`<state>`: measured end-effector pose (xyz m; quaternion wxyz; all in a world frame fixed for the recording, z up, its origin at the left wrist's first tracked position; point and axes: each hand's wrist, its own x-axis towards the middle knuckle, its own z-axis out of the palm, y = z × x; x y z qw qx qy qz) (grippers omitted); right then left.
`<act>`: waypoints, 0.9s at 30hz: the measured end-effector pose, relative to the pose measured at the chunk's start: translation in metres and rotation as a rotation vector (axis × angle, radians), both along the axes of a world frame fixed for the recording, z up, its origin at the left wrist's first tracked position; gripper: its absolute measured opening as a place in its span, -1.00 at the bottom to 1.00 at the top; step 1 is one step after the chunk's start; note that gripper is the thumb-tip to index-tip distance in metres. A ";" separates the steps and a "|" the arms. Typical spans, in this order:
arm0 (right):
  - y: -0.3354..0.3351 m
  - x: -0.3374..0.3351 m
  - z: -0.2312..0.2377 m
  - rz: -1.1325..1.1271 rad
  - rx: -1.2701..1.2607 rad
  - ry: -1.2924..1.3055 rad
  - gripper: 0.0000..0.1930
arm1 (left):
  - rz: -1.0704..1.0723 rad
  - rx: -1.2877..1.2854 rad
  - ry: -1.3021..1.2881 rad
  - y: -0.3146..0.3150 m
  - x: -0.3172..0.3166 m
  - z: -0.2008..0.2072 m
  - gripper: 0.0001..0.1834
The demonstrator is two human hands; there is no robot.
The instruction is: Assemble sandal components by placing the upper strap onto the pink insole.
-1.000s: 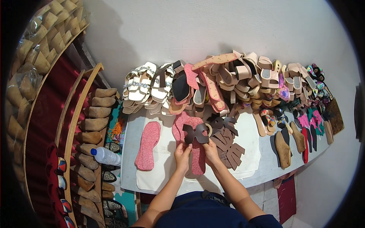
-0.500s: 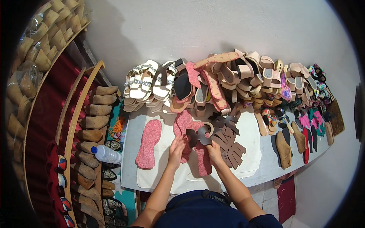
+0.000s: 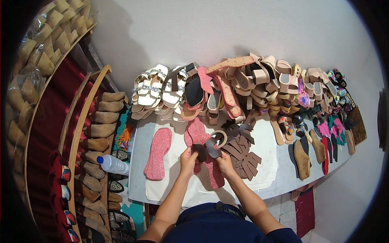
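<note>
Between both hands is a dark brown sandal upper piece (image 3: 212, 150), held up over the table. My left hand (image 3: 187, 163) pinches its left end, and my right hand (image 3: 225, 164) grips its lower right edge. Beneath it lie pink speckled insoles (image 3: 214, 175), partly covered by the piece and my fingers. A tape roll (image 3: 224, 140), seen as a pale ring, shows just behind the piece. To the right, a heap of similar brown upper pieces (image 3: 243, 156) is spread out. More pink insoles (image 3: 159, 154) lie stacked left of my left hand.
Finished sandals (image 3: 154, 87) and beige heeled ones (image 3: 288, 77) are piled along the wall. Wooden shoe lasts (image 3: 302, 160) lie at the table's right. A rack of lasts (image 3: 101, 130) and a water bottle (image 3: 115, 165) stand on the left. White sheeting (image 3: 263, 170) covers the tabletop's middle.
My left hand has moved up and taken hold of the upper piece's left end; before, it was beside it with fingers apart. The piece has come slightly lower and nearer.
</note>
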<state>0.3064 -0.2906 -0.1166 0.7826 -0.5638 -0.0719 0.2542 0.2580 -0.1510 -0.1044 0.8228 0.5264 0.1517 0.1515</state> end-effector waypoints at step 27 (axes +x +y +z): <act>0.019 -0.036 -0.024 -0.053 0.140 0.153 -0.84 | -0.009 -0.200 0.098 -0.021 -0.061 -0.033 -0.79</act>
